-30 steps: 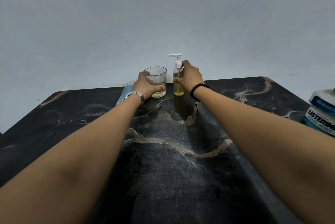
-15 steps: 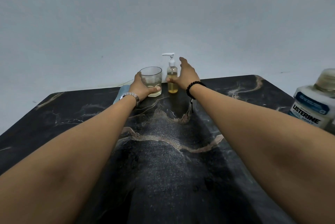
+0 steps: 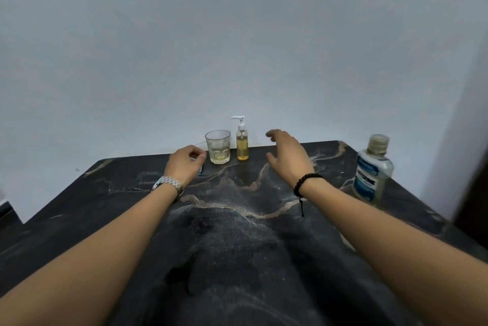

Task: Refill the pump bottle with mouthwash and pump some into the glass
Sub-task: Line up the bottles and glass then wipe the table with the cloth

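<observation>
A clear glass [image 3: 218,150] with a little pale liquid stands at the far edge of the table. Right beside it stands the pump bottle [image 3: 242,144], white pump on top, filled with yellow liquid. My left hand [image 3: 184,163] hovers just left of the glass, fingers loosely curled, holding nothing. My right hand [image 3: 287,158] is in the air to the right of the pump bottle, fingers spread, apart from it. The mouthwash bottle [image 3: 372,170] with a blue label stands capped at the right edge.
The dark marble table [image 3: 232,233] spreads below my arms. A blue flat object [image 3: 200,170] peeks out under my left hand. A grey wall rises right behind the glass and pump bottle. A dark edge shows at far right.
My left hand has let go of the glass and drawn back to the left. My right hand has left the pump bottle and moved right. The view shifted, showing the whole mouthwash bottle.
</observation>
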